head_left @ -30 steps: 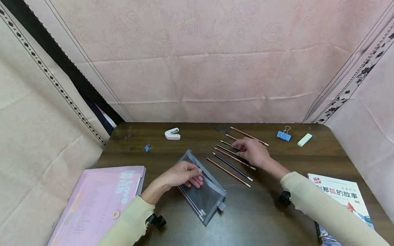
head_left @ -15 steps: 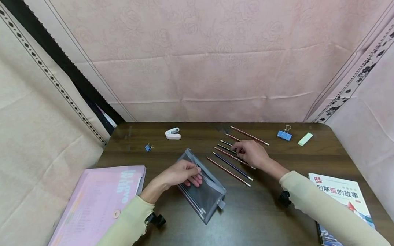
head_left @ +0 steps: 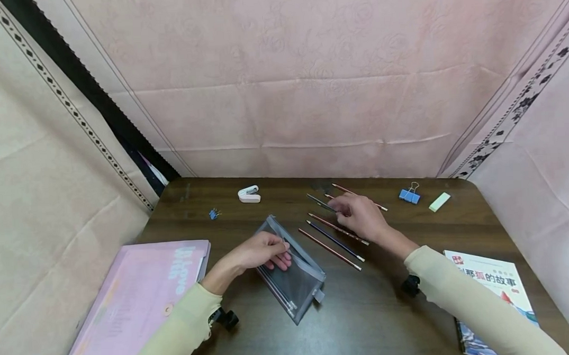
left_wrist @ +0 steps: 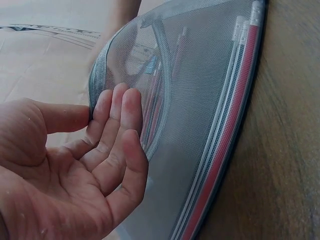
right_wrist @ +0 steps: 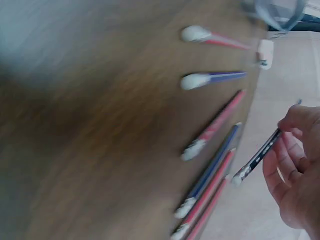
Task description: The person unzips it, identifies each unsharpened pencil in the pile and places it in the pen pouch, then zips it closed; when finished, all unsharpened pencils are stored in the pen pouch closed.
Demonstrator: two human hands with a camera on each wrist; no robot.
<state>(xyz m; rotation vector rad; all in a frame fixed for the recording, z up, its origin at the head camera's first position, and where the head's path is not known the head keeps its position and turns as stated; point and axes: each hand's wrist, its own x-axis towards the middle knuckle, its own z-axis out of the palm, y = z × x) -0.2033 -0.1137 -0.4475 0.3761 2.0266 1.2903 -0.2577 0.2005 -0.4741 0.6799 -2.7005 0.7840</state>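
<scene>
My left hand (head_left: 261,251) pinches the edge of a grey mesh zip pouch (head_left: 301,282) between thumb and fingers, as the left wrist view shows. Through the mesh, a few pencils (left_wrist: 231,114) lie along the pouch's lower side, one of them red. My right hand (head_left: 362,216) holds a dark patterned pencil (right_wrist: 260,154) by thumb and fingertips, raised off the table. Below it several pencils lie in a slanted row, among them a dark blue pencil (head_left: 335,240) and a reddish pencil (head_left: 329,249) nearest the pouch. Part of the row is hidden behind the right hand.
A white stapler-like object (head_left: 249,194) and a small blue binder clip (head_left: 213,214) sit at the back left. Farther right are a larger blue binder clip (head_left: 410,195) and a pale green eraser-like block (head_left: 440,202). A pink folder (head_left: 137,305) and a book (head_left: 489,277) flank the arms.
My right hand has taken a dark pencil out of the row and lifted it, moving slightly up and away. The left hand and the pouch stay nearly where they were.
</scene>
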